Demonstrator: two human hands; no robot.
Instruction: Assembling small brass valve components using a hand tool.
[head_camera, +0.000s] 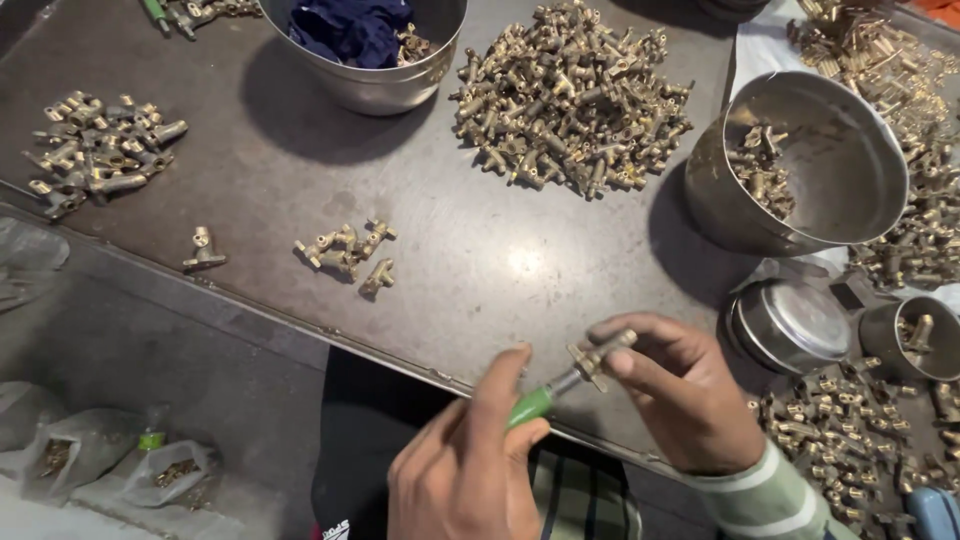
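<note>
My left hand (465, 465) grips a green-handled screwdriver (535, 402) near the table's front edge. Its metal tip meets a small brass valve fitting (600, 355), pinched between the thumb and fingers of my right hand (680, 390). Both hands hover just above the dark metal table (470, 260). A small group of brass fittings (345, 252) lies on the table to the left of my hands, with a single fitting (203, 250) further left.
A big heap of brass fittings (570, 95) sits at the back centre, a smaller heap (95, 150) at the left. A steel bowl with blue cloth (375, 45) stands behind; a tilted steel bowl (800, 160), a lid (790, 322) and a small cup (915, 338) at right. Plastic bags (100, 455) lie below left.
</note>
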